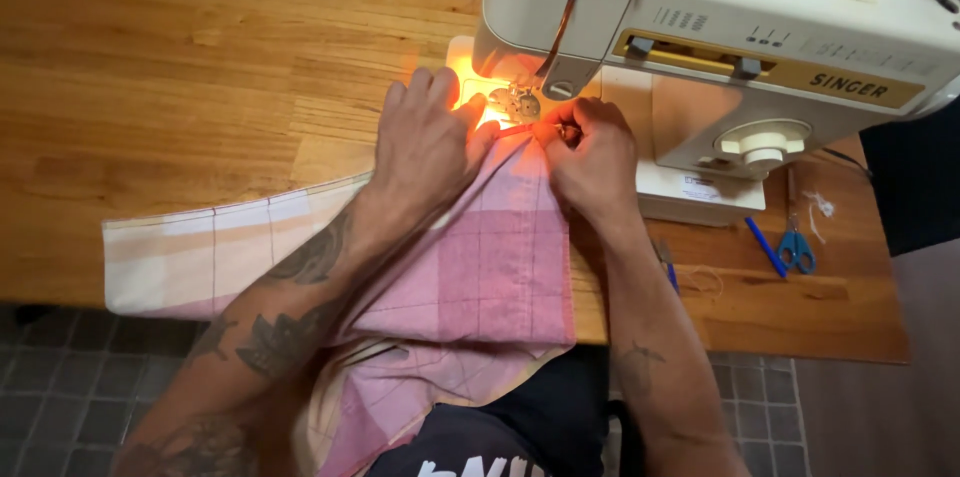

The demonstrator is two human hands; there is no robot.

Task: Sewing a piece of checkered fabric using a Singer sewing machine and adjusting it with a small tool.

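A pink-and-cream checked woven cloth (490,267) lies on the honey-coloured wooden table (150,87), running from the needle area of the cream plastic sewing machine (740,47) at twelve o'clock down over the table's near edge into the person's lap at six o'clock, with a paler strip trailing off towards nine o'clock. The left hand (425,142) lies flat, fingers spread, pressing the cloth down just at nine o'clock of the metal presser foot (520,102). The right hand (592,152) is closed in a pinch on the cloth's folded edge right beside the foot, at its three o'clock; the two hands sit close together, almost touching, under the machine's orange lamp glow.

The cloth looks light, thin and limp: it drapes and creases freely, so it likely slides easily on the smooth wood and will skew if pulled from one side only. It seems best handled as it is here, one palm flat to spread and steady it, fingertips nipping the fold close to the needle, clear of the foot.

At four o'clock of the machine lie blue-handled scissors (797,249) and a blue pen (765,245), well apart from both hands.
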